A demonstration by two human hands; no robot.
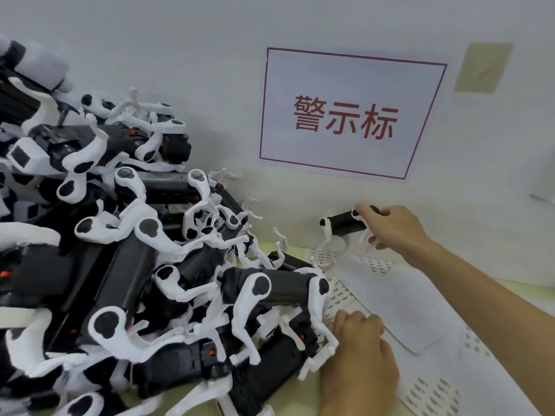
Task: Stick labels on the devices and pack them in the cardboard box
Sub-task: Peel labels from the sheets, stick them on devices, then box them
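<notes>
While a big heap of black-and-white devices (pixel 126 250) fills the left side, label sheets (pixel 399 298) lie on the table beside it. Nearer, the left hand (pixel 360 352) rests curled on the sheets at the heap's edge. Farther back, the right hand (pixel 390 228) grips one small device (pixel 342 225) by the wall.

- A factory packing station, it seems.
- Many same devices (pixel 126 265) lie in a heap on the tabletop (pixel 300 250).
- Label sheets (pixel 432 394) and a red-framed sign (pixel 348 115) on the white wall (pixel 210 40).
</notes>
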